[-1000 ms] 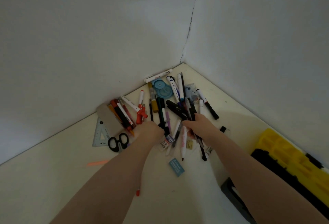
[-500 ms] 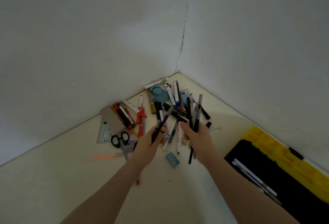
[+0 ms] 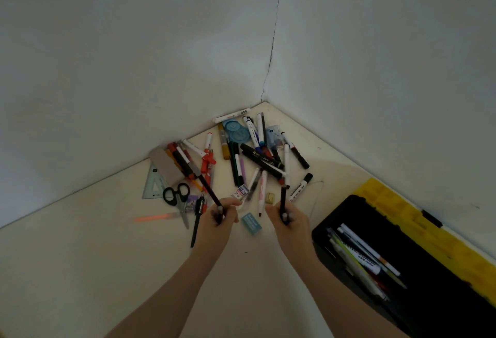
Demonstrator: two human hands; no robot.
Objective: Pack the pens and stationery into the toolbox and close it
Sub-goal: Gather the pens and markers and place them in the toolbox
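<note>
Left of the open toolbox (image 3: 335, 219), both hands hovered near the loose pen pile (image 3: 252, 155): left hand (image 3: 220, 217) gripped one dark pen (image 3: 208, 187), right hand (image 3: 288, 219) gripped one dark pen (image 3: 282, 198). One scissors (image 3: 177, 195), one blue eraser (image 3: 251, 223) lay left of the toolbox; several pens inside it, uncountable.

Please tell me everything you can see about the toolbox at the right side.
The black plastic toolbox with the yellow lid stands open on the pale table at the right, close to the wall. Its deep black tray runs along the wall. The yellow lid is folded back toward the wall; it has moulded square compartments and a black latch at its edge. Several pens and markers already lie lengthwise inside. Neither hand touches it.
</note>
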